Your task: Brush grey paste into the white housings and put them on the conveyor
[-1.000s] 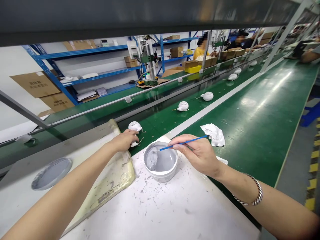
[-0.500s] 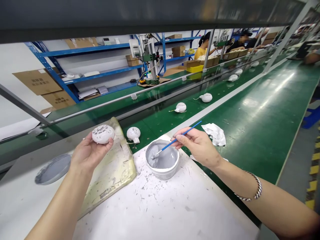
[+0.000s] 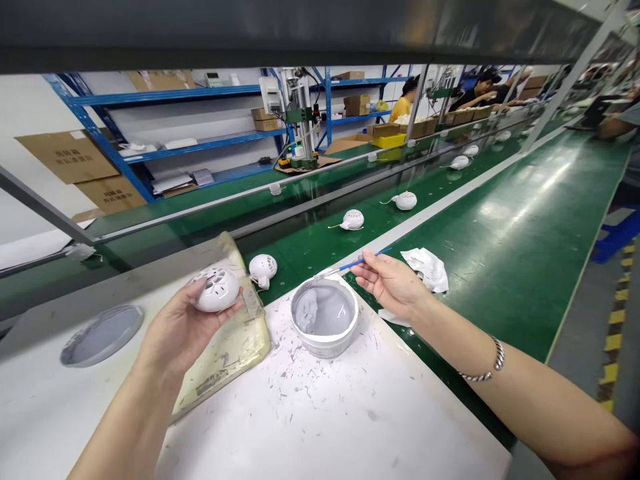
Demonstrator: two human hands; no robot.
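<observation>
My left hand [image 3: 183,327] is closed round a white rounded plastic housing [image 3: 220,291] with a pattern of cut-out slots, held above a stained yellowish foam pad [image 3: 245,347]. Between the fingers of my right hand [image 3: 387,280] is a thin blue-handled paintbrush [image 3: 350,265]. Its tip points left, over the back rim of a white tub [image 3: 325,347]. Thick grey paste [image 3: 330,310] fills much of the tub, with a lump on its left side. Behind the foam pad, another white slotted housing [image 3: 263,268] rests on the green belt.
A paste-smeared round lid [image 3: 103,335] lies on the white board [image 3: 310,427] at left. Crumpled white tissue [image 3: 426,269] is right of my right hand. More housings [image 3: 353,219] sit along the green belt. People work farther back, near a press [image 3: 299,120] and blue shelves [image 3: 200,148].
The brush has lifted out of the paste and tilted flatter, its tip now at the tub's back rim. My left hand has lowered slightly, tilting the housing. Housings on the belt have shifted slightly left.
</observation>
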